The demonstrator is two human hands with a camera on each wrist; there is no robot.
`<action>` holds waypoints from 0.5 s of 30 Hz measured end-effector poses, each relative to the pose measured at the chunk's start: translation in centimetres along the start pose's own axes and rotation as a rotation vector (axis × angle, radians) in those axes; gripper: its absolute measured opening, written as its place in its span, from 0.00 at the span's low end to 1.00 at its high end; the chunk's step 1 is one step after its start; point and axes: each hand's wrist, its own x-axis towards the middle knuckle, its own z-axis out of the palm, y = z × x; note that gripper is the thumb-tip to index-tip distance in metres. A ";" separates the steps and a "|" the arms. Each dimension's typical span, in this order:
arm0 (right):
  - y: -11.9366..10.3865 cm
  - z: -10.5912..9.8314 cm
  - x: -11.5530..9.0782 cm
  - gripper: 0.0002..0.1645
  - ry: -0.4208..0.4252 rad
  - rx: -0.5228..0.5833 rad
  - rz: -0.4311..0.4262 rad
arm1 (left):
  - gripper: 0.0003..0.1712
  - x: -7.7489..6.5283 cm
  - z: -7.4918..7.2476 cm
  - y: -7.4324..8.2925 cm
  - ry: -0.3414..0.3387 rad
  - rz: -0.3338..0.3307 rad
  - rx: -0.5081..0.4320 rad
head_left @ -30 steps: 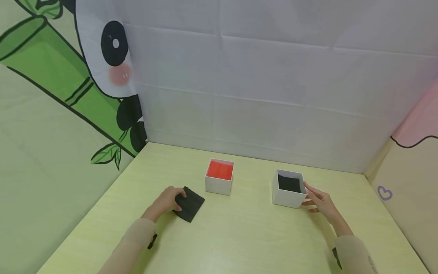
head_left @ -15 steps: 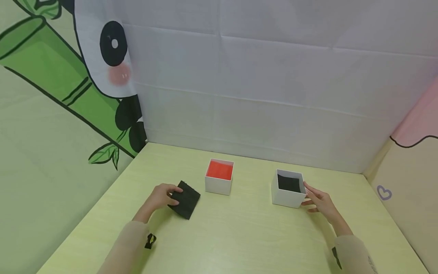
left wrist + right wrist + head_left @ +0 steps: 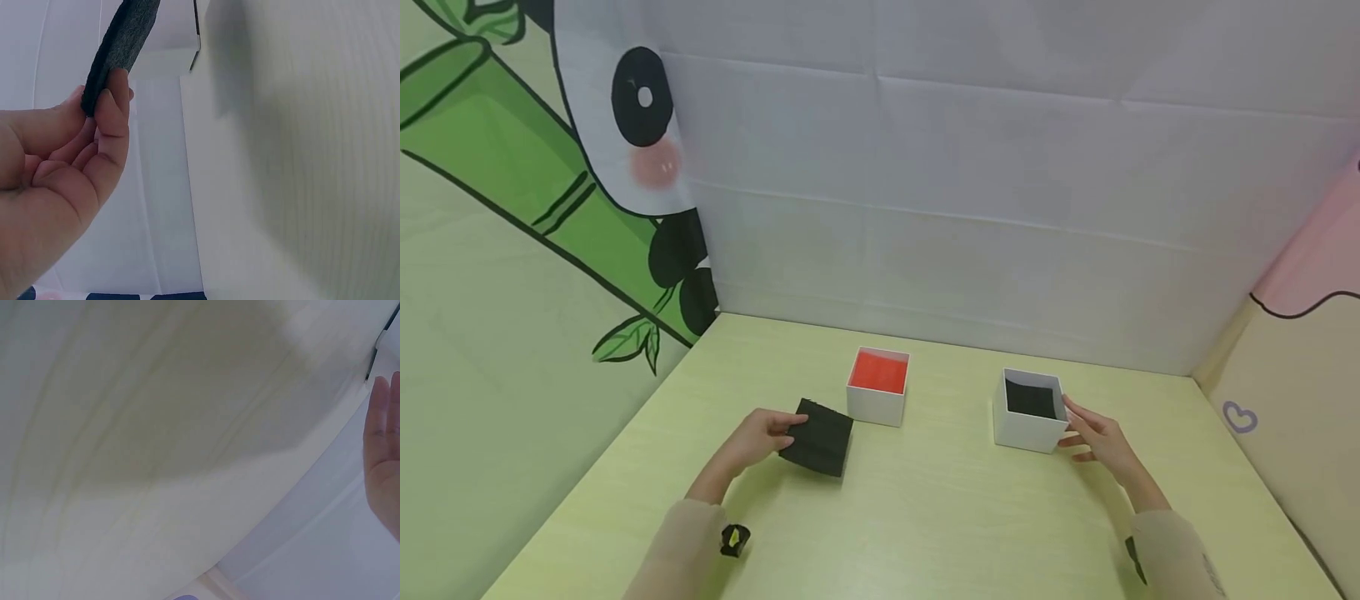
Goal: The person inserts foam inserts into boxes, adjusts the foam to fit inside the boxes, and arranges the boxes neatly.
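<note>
A black square cloth (image 3: 818, 439), fuzzy and dark grey-black up close, is pinched at its left edge by my left hand (image 3: 765, 435). In the left wrist view the thumb and fingers of that hand (image 3: 75, 150) grip the cloth (image 3: 119, 50) by its end. It hangs over the table, in front of a white open box (image 3: 876, 407) that has red material (image 3: 880, 372) inside. On the right, a second white box (image 3: 1028, 432) holds black material (image 3: 1030, 400). My right hand (image 3: 1103, 443) rests its extended fingers against that box's right side; the right wrist view shows only part of this hand (image 3: 387, 450).
The pale yellow table (image 3: 925, 517) runs back to a white wall sheet (image 3: 955, 192). A printed backdrop (image 3: 512, 292) borders the left side, and another printed panel (image 3: 1300, 433) stands on the right. Table surface lies between the two boxes.
My left hand has lifted the black cloth off the table, first drawing it left, then moving it right while turning it. The right hand and both boxes stay in place.
</note>
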 end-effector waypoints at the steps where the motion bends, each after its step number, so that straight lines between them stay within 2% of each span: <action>1: 0.0 0.0 0.0 0.32 -0.001 -0.002 0.000 | 0.21 0.0 0.1 0.0 -0.002 0.007 -0.010; 15: 0.5 -0.1 0.1 0.32 0.002 0.004 -0.016 | 0.22 0.9 3.1 1.4 -0.066 0.089 -0.039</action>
